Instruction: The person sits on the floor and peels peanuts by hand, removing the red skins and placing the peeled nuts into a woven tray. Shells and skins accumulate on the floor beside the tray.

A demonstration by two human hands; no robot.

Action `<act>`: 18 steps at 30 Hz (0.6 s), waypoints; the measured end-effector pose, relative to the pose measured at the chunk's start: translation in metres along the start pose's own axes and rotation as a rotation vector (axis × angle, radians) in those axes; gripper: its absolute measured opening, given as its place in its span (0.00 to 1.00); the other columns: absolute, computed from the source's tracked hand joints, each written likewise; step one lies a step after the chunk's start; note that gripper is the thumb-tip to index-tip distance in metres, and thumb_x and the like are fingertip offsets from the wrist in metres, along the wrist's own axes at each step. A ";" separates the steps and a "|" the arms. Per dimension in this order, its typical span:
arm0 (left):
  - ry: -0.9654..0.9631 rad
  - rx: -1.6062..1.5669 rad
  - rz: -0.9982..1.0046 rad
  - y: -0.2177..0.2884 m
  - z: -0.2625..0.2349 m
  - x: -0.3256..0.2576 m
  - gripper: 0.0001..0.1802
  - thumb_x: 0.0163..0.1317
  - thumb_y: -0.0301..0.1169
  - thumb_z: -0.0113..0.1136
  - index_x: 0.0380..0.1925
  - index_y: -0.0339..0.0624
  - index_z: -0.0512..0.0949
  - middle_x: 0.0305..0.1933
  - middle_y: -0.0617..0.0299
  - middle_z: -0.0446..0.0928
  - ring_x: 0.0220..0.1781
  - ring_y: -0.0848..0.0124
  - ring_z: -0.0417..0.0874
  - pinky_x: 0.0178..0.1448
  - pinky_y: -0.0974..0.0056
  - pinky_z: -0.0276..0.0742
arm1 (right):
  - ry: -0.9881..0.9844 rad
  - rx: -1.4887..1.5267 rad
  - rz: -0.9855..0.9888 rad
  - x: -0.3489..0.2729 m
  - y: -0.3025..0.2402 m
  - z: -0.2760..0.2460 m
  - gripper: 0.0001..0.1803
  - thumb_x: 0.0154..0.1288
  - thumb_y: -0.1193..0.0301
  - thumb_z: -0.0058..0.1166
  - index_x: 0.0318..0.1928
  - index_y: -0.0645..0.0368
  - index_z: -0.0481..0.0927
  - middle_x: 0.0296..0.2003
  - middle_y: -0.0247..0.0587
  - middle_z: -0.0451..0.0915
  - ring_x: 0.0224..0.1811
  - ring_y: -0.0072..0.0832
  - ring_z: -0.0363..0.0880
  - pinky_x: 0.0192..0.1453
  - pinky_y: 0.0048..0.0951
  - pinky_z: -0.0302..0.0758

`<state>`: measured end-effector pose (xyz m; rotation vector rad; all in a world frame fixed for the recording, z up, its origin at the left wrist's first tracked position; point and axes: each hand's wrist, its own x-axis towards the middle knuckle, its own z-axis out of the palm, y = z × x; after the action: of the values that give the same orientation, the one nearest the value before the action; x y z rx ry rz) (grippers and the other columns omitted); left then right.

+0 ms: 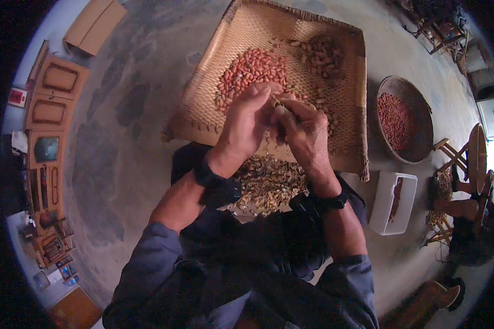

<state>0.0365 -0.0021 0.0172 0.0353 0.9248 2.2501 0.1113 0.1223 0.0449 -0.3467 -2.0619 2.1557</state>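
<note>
Over the near part of a woven tray (203, 104), my left hand (244, 123) and my right hand (307, 134) meet with their fingers closed. Between the fingertips is a small peanut pod (276, 103), largely hidden by the thumbs. Beyond my left hand, a heap of reddish shelled peanuts (255, 66) lies in the tray. Unshelled, darker peanut pods (323, 56) are piled toward its far right, with more beside my right fingers. Below my hands, between my knees, is a pile of broken peanut shells (271, 183).
To the right stand a round basket (422, 123) of red peanuts and a white box (381, 211) with some contents. Another person (472, 219) sits at the far right near a wooden stool (453, 156). A wooden cabinet (55, 109) and a cardboard box (93, 24) are at left.
</note>
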 end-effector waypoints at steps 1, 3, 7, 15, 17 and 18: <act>-0.036 0.032 0.021 0.000 -0.002 -0.001 0.14 0.76 0.41 0.52 0.49 0.45 0.80 0.39 0.61 0.84 0.33 0.68 0.86 0.28 0.64 0.82 | -0.015 0.033 0.012 0.001 0.000 -0.001 0.14 0.75 0.75 0.52 0.53 0.71 0.82 0.29 0.35 0.83 0.25 0.17 0.77 0.28 0.22 0.74; -0.024 0.090 0.012 0.000 -0.003 -0.003 0.13 0.77 0.41 0.52 0.47 0.45 0.80 0.36 0.62 0.83 0.29 0.68 0.84 0.25 0.64 0.80 | -0.023 0.063 0.033 0.001 -0.001 -0.002 0.13 0.75 0.75 0.53 0.53 0.71 0.83 0.29 0.35 0.83 0.26 0.18 0.78 0.29 0.22 0.75; 0.096 0.168 0.052 0.000 0.006 -0.004 0.12 0.77 0.40 0.52 0.44 0.46 0.80 0.31 0.65 0.80 0.23 0.70 0.81 0.20 0.64 0.77 | -0.026 0.088 0.045 0.002 0.001 -0.002 0.13 0.76 0.75 0.53 0.55 0.71 0.82 0.30 0.35 0.83 0.26 0.19 0.79 0.28 0.22 0.77; 0.100 0.130 -0.022 0.009 0.009 -0.007 0.12 0.77 0.41 0.55 0.41 0.46 0.79 0.28 0.67 0.80 0.20 0.76 0.76 0.18 0.65 0.74 | -0.102 0.310 0.147 0.004 0.006 -0.004 0.15 0.77 0.74 0.51 0.57 0.69 0.81 0.35 0.37 0.85 0.30 0.21 0.81 0.32 0.25 0.79; 0.061 0.121 -0.024 0.009 0.009 -0.008 0.12 0.77 0.41 0.55 0.40 0.46 0.79 0.28 0.66 0.80 0.18 0.77 0.75 0.17 0.65 0.75 | -0.097 0.499 0.208 0.004 0.012 -0.003 0.15 0.77 0.74 0.50 0.58 0.69 0.81 0.35 0.37 0.85 0.31 0.21 0.81 0.33 0.25 0.79; 0.053 0.130 -0.004 0.009 0.008 -0.008 0.12 0.77 0.42 0.55 0.40 0.46 0.79 0.28 0.66 0.81 0.17 0.76 0.75 0.17 0.65 0.75 | -0.097 0.525 0.208 0.005 0.013 -0.001 0.15 0.77 0.74 0.50 0.58 0.69 0.81 0.36 0.37 0.84 0.31 0.21 0.81 0.33 0.25 0.78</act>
<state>0.0394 -0.0070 0.0310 0.0325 1.0980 2.1936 0.1077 0.1241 0.0318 -0.4065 -1.4646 2.7731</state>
